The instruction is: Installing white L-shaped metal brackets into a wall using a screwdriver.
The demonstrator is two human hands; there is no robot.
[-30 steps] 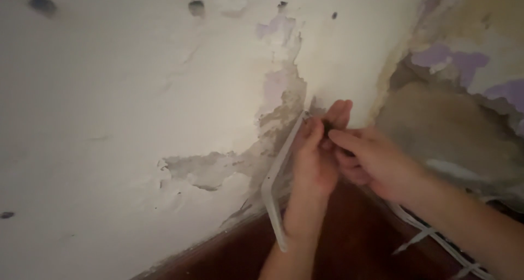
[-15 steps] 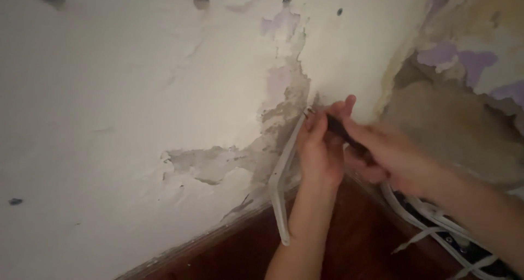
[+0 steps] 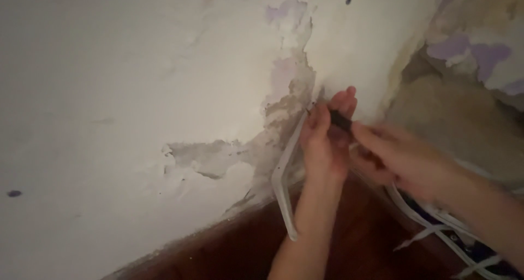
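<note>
Two bare hands met at a peeling white wall: the left hand (image 3: 323, 143) pinched a flat white plastic cable strip (image 3: 285, 184) just left of it, while the right hand (image 3: 401, 157) gripped a small dark tool (image 3: 341, 119) against the fixing point, which likely needed steady pressure next.

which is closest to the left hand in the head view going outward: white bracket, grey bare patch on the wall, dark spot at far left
From the left hand:
1. White bracket, right beside it on its left.
2. Grey bare patch, farther left on the wall.
3. Dark spot, at the far left edge.
</note>
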